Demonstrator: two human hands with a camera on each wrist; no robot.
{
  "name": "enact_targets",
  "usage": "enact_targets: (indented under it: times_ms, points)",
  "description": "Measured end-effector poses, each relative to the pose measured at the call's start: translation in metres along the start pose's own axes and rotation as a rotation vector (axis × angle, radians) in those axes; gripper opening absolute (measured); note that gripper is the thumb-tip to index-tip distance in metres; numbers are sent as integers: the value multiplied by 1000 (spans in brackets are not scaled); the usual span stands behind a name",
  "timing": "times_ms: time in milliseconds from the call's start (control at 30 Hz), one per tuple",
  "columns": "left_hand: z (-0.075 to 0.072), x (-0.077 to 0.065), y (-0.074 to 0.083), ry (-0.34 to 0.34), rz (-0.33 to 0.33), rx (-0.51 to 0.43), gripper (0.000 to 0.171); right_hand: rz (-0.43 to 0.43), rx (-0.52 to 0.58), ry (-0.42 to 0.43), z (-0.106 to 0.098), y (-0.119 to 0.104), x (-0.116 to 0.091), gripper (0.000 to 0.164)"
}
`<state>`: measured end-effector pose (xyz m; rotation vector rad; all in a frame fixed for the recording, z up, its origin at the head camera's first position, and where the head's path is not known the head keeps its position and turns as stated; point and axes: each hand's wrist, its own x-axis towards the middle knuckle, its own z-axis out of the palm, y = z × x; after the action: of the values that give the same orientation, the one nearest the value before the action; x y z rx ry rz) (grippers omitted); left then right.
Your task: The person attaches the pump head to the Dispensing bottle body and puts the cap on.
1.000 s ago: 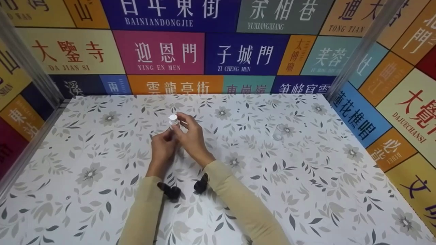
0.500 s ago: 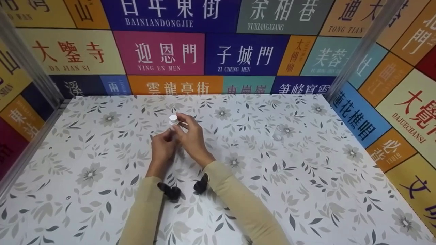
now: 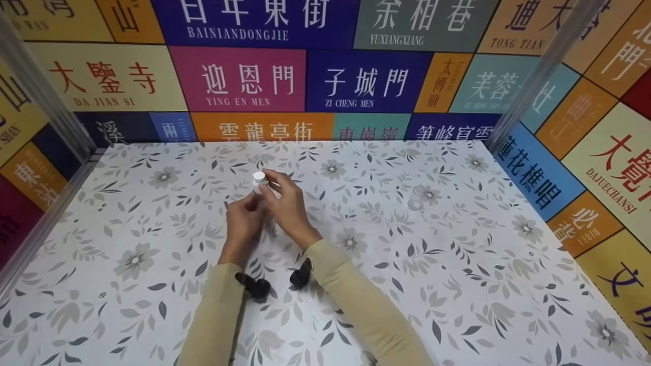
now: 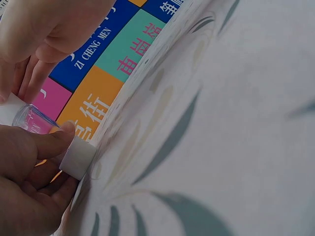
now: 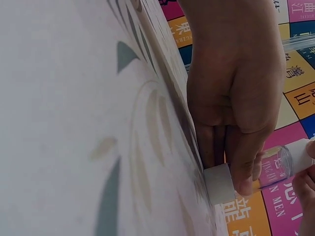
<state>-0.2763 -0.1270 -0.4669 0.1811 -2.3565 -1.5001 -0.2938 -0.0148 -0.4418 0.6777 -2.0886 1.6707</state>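
Observation:
Both hands are on a small clear bottle [image 5: 275, 164] with a white part at each end. It stands upright over the table in the head view. My right hand [image 3: 287, 203] pinches the white top [image 3: 259, 178] between thumb and fingers. Lower down, my left hand [image 3: 244, 218] grips the bottle near its white bottom part [image 4: 78, 158], which is right at the tabletop in both wrist views. The left wrist view has the left thumb [image 4: 66, 132] against the bottle's lower end. Fingers hide some of the clear body.
A small transparent container [image 3: 415, 198] stands to the right on the white table [image 3: 457, 305] with its leaf-and-flower pattern. Colourful panels [image 3: 236, 79] with lettering rise behind the table and at both sides. Black wrist mounts [image 3: 257, 288] sit at the inner sleeves.
Both hands keep their places and grips. Only the white top between the right fingertips looks slightly different from frame to frame.

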Motion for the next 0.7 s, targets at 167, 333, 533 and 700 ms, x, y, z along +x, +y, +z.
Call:
enact_targets:
  times_ms: [167,333,533,700]
  points:
    - [0,0,0,0,-13,1,14,9,-10,21,1,-1,1,33]
    - [1,1,1,6,-28,-41,13,8,-16,43,1,-2,1,36]
    - [1,1,2,9,-23,-38,15,-2,-6,24,1,-1,1,36]
    - [1,1,0,7,-15,-23,15,-14,-5,24,1,-1,0,34]
